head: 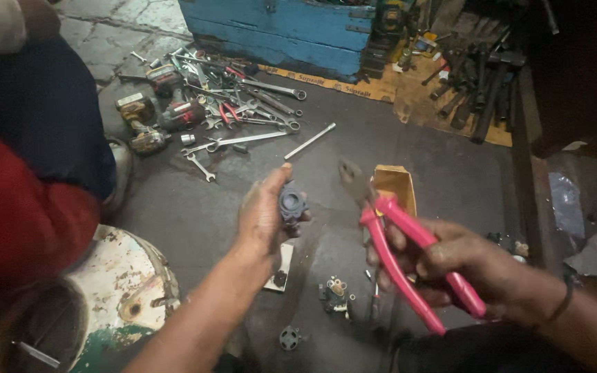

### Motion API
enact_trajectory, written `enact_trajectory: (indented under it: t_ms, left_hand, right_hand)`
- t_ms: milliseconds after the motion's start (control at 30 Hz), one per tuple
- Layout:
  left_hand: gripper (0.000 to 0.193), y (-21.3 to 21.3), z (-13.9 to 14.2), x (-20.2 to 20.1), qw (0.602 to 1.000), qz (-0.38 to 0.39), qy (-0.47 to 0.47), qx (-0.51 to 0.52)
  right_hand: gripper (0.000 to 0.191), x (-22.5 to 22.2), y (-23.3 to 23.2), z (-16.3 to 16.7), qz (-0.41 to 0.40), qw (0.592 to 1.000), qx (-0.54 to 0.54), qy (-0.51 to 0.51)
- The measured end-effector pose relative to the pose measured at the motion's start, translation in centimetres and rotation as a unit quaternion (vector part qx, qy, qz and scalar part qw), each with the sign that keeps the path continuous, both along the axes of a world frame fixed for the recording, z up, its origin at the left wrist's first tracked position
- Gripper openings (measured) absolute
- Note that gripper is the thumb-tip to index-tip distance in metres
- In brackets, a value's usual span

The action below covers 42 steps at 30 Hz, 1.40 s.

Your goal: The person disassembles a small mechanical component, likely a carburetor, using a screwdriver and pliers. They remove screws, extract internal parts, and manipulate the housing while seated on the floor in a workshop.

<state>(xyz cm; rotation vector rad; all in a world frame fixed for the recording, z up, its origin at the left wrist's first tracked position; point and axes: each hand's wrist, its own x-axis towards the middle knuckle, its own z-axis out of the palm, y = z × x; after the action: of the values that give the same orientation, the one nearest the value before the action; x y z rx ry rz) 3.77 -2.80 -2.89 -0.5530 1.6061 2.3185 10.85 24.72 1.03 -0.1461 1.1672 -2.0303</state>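
1. My left hand (262, 215), centre of the frame: closed around a small dark round part (291, 202), thumb over the top and fingers behind. I judge it is raised clear of the floor so its toothed face turns toward the tool.
2. The small dark round part: grey-black and dull with grime, a stubby cylinder with a notched or lobed rim; finer detail is too dim to tell. It sits at my left fingertips, just left of the plier nose and not touching it.
3. My right hand (461, 271), lower right of the frame: wrapped tight round the pink-handled pliers (395, 238). The handles are spread a little in my grip, and the dark nose points up and left toward the part, which I take as a ready hold.
4. Small yellow cardboard box (396, 185): open, on the floor just behind the plier nose.
5. Loose dark fittings (335, 293): below centre, on the grey floor between my forearms, kept near at hand.
6. Spread of spanners and wrenches (243, 114): upper centre-left, well apart from my hands, with cordless drivers (148, 117) at its left edge.
7. Blue wooden crate (278, 31): top centre.
8. Another person's red sleeve (15, 207): left edge.
9. Chipped white-and-green drum (122, 290): lower left.
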Motion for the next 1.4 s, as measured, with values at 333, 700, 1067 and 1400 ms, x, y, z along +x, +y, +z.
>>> enact_trajectory:
  t_ms: [333, 700, 1067, 1400]
  left_hand:
    - [0.059, -0.8, -0.1, -1.2, 0.998, 0.037, -0.012, 0.049]
    - [0.039, -0.6, -0.3, -1.4, 0.994, 0.048, 0.065, 0.079]
    - [0.020, 0.3, -1.3, -2.0, 0.968, 0.088, 0.234, 0.016]
    - [0.009, 0.3, -1.5, -1.4, 0.932, 0.089, 0.340, -0.085]
  right_hand:
    - [0.055, 1.6, -0.7, 0.7, 0.113, 0.989, 0.092, 0.017]
    - [0.081, 0.5, -2.7, 2.2, 0.202, 0.952, 0.229, -0.033]
    - [0.054, -0.2, -2.4, -0.1, 0.166, 0.971, 0.173, -0.009]
    - [0.048, 0.2, -2.4, -0.7, 0.132, 0.969, 0.202, -0.062]
